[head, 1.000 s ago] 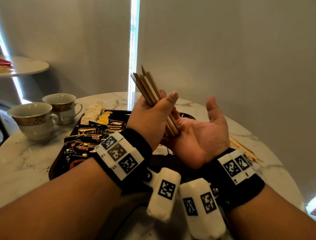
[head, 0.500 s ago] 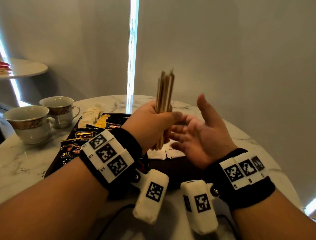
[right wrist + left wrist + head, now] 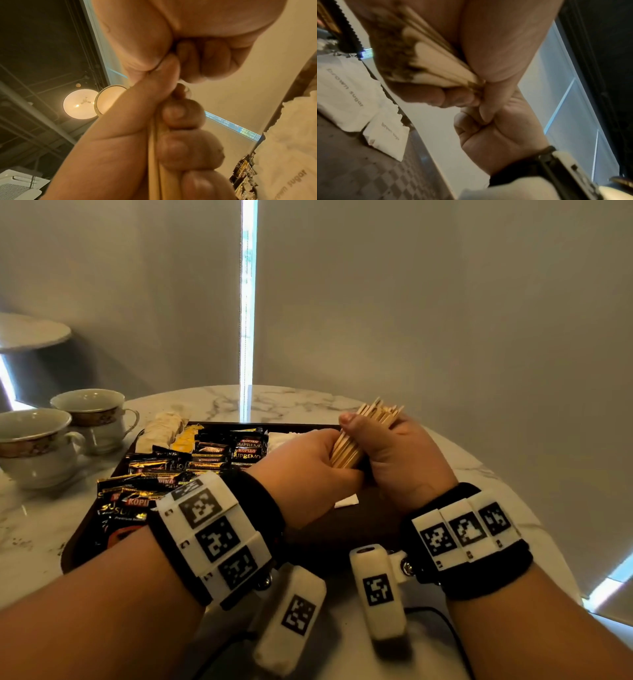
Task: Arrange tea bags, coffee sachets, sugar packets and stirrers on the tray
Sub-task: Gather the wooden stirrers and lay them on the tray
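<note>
Pale wooden stirrers (image 3: pixel 346 446), bundled, gripped by both left hand (image 3: pixel 305 474) and right hand (image 3: pixel 397 453), above the dark tray's (image 3: pixel 78 546) three-o'clock side.

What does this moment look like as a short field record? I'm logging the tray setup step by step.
left hand: left hand grips the near end of the wooden stirrers
right hand: right hand wraps round the far part of the same bundle
stirrers: held above the tray, not yet set down
tray: dark tray on the marble table
on tray: Kopiko coffee sachets, brown sugar packets
beside tray: two teacups, left of it
</note>
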Demonstrator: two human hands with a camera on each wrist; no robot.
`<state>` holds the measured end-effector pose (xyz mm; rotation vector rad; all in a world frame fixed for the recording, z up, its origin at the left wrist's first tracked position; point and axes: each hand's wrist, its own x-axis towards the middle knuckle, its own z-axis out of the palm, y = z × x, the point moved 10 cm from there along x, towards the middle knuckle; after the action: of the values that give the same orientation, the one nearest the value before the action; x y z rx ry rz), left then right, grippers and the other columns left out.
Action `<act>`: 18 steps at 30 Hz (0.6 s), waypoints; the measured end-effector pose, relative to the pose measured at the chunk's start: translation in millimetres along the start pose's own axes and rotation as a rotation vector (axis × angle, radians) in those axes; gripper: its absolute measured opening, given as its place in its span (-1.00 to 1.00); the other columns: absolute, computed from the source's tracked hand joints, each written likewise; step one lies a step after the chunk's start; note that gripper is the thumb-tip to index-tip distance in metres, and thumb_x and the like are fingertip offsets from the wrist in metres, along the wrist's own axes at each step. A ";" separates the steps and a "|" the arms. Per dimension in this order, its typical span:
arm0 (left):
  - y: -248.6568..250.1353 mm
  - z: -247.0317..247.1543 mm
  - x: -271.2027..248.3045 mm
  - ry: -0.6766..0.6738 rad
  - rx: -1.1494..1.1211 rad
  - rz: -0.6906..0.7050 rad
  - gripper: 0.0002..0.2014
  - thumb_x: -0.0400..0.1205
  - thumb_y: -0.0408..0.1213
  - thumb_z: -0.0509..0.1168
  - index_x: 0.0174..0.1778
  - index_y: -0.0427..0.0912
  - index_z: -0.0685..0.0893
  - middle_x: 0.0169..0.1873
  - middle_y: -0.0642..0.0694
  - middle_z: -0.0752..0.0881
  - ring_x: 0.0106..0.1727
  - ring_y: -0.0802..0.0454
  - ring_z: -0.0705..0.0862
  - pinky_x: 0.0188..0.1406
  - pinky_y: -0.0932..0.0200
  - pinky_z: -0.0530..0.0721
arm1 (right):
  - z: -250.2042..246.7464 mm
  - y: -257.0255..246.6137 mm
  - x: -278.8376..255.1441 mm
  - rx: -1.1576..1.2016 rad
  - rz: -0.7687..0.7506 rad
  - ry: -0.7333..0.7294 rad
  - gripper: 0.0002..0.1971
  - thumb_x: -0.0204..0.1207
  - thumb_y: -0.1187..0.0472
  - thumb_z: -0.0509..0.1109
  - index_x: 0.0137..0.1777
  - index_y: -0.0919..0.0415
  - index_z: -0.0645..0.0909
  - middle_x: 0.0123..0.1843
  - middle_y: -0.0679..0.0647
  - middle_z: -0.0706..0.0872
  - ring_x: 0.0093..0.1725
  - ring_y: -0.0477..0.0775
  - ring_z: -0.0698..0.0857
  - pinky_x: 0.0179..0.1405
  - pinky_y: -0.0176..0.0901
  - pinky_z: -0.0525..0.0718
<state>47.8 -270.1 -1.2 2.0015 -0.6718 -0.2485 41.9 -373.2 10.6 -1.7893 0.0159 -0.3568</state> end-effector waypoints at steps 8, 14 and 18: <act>-3.4 -5.2 -1.3 -0.003 0.113 -0.040 -0.87 0.67 -0.07 0.40 -0.03 0.16 0.54 -0.37 0.02 0.65 -0.52 0.20 0.61 -0.53 0.33 0.61 | -32.4 -22.8 2.3 0.165 -0.103 0.173 -0.21 0.34 -0.51 0.04 0.29 0.06 0.61 0.10 0.07 0.75 0.11 0.14 0.70 0.04 0.05 0.64; -4.5 2.7 -2.4 -0.086 0.188 -0.071 -0.79 0.65 -0.04 0.42 0.11 0.15 0.54 -0.22 -0.02 0.71 -0.40 0.16 0.67 -0.46 0.32 0.65 | -17.7 -34.1 1.5 0.167 -0.196 0.026 0.46 -0.24 -0.84 0.05 0.68 0.02 0.29 0.68 0.00 0.39 0.64 0.04 0.35 0.55 0.03 0.25; -7.3 5.4 -3.7 -0.108 0.191 -0.093 -0.83 0.64 -0.04 0.43 0.00 0.22 0.54 -0.21 -0.03 0.74 -0.38 0.13 0.71 -0.41 0.29 0.74 | 8.2 -27.3 -2.4 0.105 -0.180 -0.164 0.23 -0.26 -0.84 0.04 0.40 -0.17 0.57 0.55 -0.02 0.56 0.59 -0.01 0.43 0.65 0.10 0.16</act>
<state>45.0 -269.3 -10.6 2.2173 -0.6930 -0.3615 36.8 -358.1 34.4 -1.7147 -0.2765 -0.3322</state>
